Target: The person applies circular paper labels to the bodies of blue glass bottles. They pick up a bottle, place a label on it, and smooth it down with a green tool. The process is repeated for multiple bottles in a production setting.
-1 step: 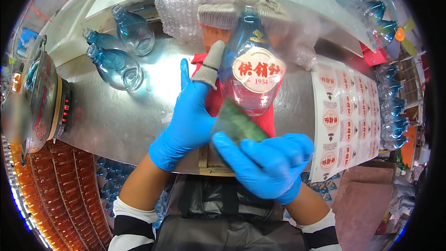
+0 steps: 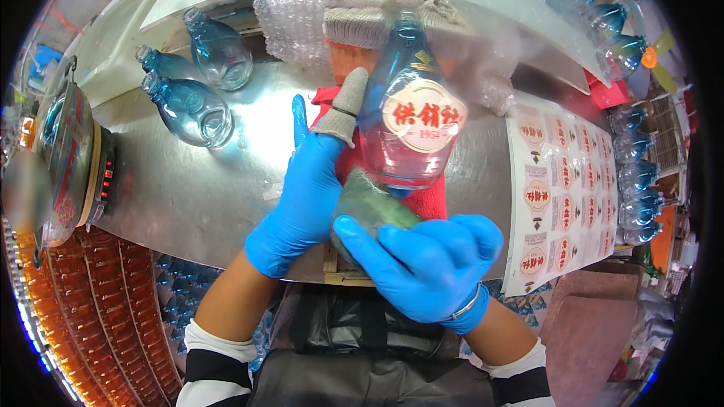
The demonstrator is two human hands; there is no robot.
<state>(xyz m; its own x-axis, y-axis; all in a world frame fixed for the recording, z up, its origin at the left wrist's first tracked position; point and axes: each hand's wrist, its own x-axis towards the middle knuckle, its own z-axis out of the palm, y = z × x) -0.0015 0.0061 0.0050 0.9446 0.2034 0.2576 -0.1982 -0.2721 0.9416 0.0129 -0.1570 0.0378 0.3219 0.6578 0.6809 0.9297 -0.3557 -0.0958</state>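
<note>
A blue glass bottle point(image 2: 407, 53) lies on a red cloth point(image 2: 431, 200), its neck pointing away from me and a round cream label with red print on its upper side. My left hand point(image 2: 305, 188), in a blue glove, is at the bottle's left with fingers stretched. A grey cloth sleeve point(image 2: 348, 102) covers one digit, which touches or nearly touches the glass. In my gloved right hand point(image 2: 426, 264) is a thin, green, see-through scraper point(image 2: 373, 207), held near the bottle's base. Whether it touches the bottle is unclear.
Three blue bottles point(image 2: 192, 109) stand at the left of the metal table point(image 2: 151, 196). A label sheet point(image 2: 554, 196) hangs over the right edge. Behind the bottle are bubble wrap point(image 2: 294, 22) and a folded grey cloth point(image 2: 354, 26). A round machine point(image 2: 72, 158) stands far left.
The scraper and my right hand have shifted slightly left. The bottle has shifted a little to the right; my left hand stays beside it.
</note>
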